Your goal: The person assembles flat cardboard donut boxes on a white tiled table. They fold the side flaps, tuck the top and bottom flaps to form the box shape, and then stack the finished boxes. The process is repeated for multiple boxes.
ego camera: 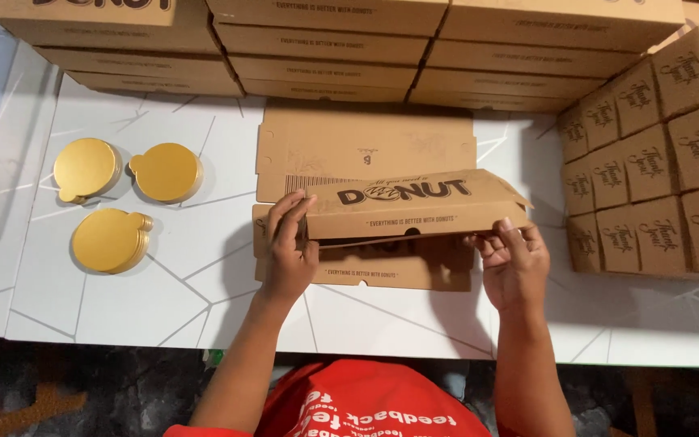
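I am pinching both ends of the flat brown cardboard box (410, 206) — left hand (289, 251), right hand (515, 263) closed on it — steadying its fold.

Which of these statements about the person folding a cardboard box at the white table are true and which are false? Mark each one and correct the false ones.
1. Both hands touch the brown cardboard box. True: the left hand holds its left end, the right hand its right end.
2. Three stacks of gold round boards lie to the person's right. False: they lie to the left of the box.
3. Small brown boxes are stacked at the right edge of the table. True.
4. The box in hand is fully closed. False: its flaps are partly folded, with a flat panel lying behind it.
5. The table is black. False: it is white with thin lines.
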